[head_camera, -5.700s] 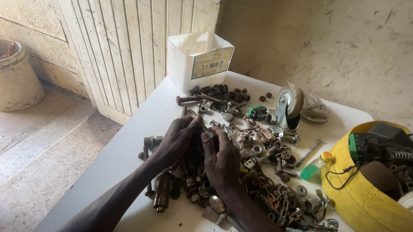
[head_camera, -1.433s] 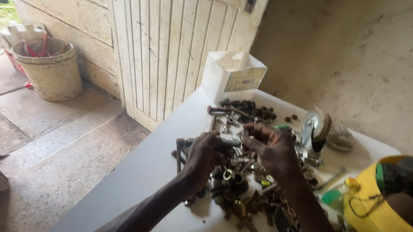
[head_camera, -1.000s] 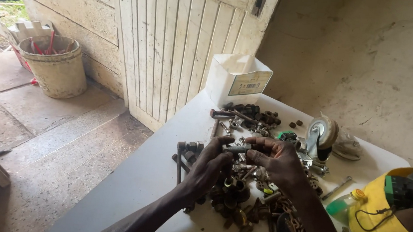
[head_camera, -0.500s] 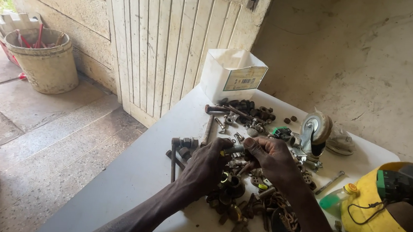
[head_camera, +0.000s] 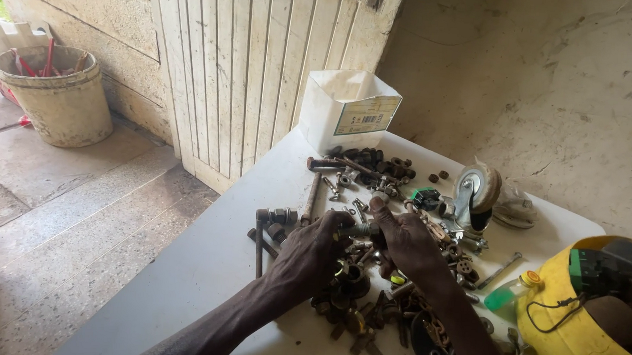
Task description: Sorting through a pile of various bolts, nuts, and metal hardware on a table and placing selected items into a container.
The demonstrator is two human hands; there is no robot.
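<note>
1. Left hand point(head_camera: 310, 255): over the near-middle of the desk point(head_camera: 198, 266), fingers closed on one end of a small bolt point(head_camera: 357, 231).
2. Right hand point(head_camera: 411, 243): just right of the left hand, fingers pinched on the other end of the same bolt; the two hands meet at it.
3. Bolt: short, metal, held level just above the pile of hardware point(head_camera: 366, 307), near the middle of the desk.
4. Pile of hardware: rusty nuts, bolts, washers and chain, spread from the far middle of the desk to its near right edge, lying under and around both hands.
5. Long bolts point(head_camera: 272, 223): a small group just left of the left hand, lying flat.
6. White box point(head_camera: 347, 109): open-topped, at the far edge of the desk, against the wooden door point(head_camera: 257, 62).
7. Caster wheel point(head_camera: 476, 192): upright, far right of the hands.
8. Green bottle point(head_camera: 506, 293): small, lying on its side, between the pile and the yellow tub point(head_camera: 571, 351).
9. Yellow tub: near right corner, filled with tools and cable.
10. Bucket point(head_camera: 58, 96): on the floor, far left, well apart from the desk.
</note>
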